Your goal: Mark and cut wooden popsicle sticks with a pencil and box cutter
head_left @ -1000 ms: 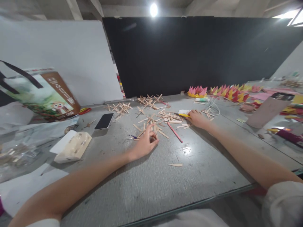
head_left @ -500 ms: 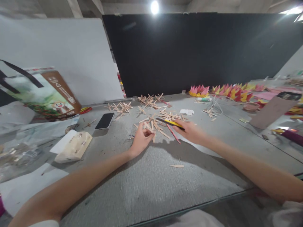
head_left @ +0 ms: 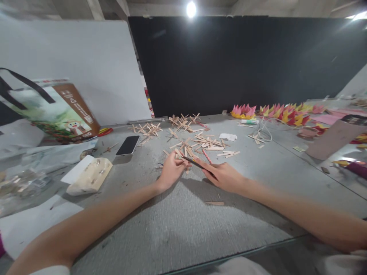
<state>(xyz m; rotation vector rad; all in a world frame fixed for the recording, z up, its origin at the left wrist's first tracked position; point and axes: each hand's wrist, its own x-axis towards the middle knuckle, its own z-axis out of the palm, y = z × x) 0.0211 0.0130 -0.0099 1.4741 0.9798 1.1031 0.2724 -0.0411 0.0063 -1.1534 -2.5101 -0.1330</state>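
Observation:
My left hand (head_left: 170,171) is closed on a thin wooden stick (head_left: 178,152) at the near edge of the stick pile. In my right hand (head_left: 225,176) is a yellow and black utility knife (head_left: 192,162), its front end pointing left and meeting the stick at my left fingertips. Whether the blade cuts into the wood I cannot tell. Loose flat wooden sticks (head_left: 210,143) lie just beyond both hands, with a red patterned strip (head_left: 206,156) near the right one. Closer to me, a single pointed wood piece (head_left: 215,203) rests on the grey table (head_left: 177,229).
Crossed-stick pieces (head_left: 149,131) lie farther back. To the left are a phone (head_left: 128,145), a cream tissue pack (head_left: 91,176) and a printed bag (head_left: 61,110). Pink and yellow paper flowers (head_left: 243,111), a white cable (head_left: 269,133) and a tumbler (head_left: 334,137) stand at the right.
My right hand has moved left and toward me, bringing the knife down to the stick at my left fingertips. Sticks formerly behind the right hand now show. The left hand has barely moved.

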